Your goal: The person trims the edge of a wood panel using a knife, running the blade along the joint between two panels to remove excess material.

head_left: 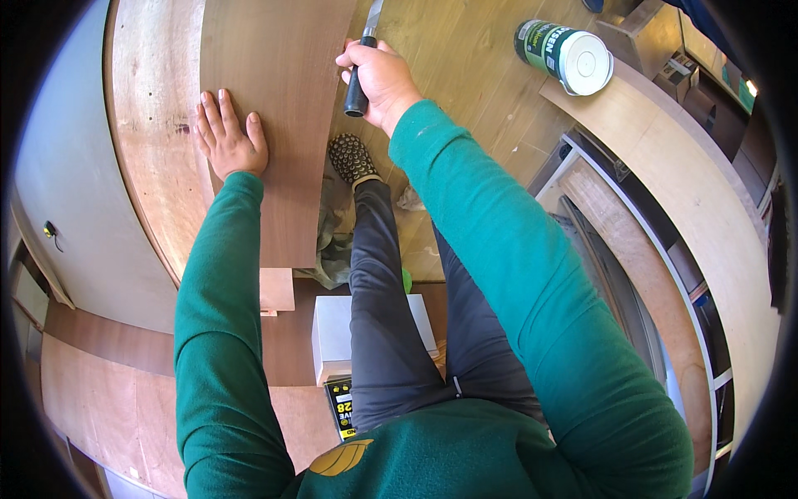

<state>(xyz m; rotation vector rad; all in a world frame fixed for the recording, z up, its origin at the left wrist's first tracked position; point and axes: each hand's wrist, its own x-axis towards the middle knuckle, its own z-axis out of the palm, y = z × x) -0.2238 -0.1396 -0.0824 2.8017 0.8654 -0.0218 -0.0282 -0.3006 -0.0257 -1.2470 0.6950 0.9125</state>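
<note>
Fingers of the left hand [233, 141] are laid flat and slightly spread on the brown board [278, 200], with the thumb held apart; those of the right hand [384, 79] are wrapped around the black handle of the tool [356, 93]. The tool is held just beside the board's right edge, above the floor [474, 58], with its metal blade directed away from the body; its tip is not clearly shown, so whether wood is touched cannot be told. If the blade is swung leftward across the board, the left hand could be cut, since it is bare and placed nearby. If the handle is gripped too loosely, the tool could be dropped and the shoe [353, 158] struck, being set close to that edge. Should too little weight be put on the left palm, the board could be shifted by a hard push and its edge gouged. Footing could also be spoiled by the cloth [334, 259] bunched beside the leg, if it is stepped on
</note>
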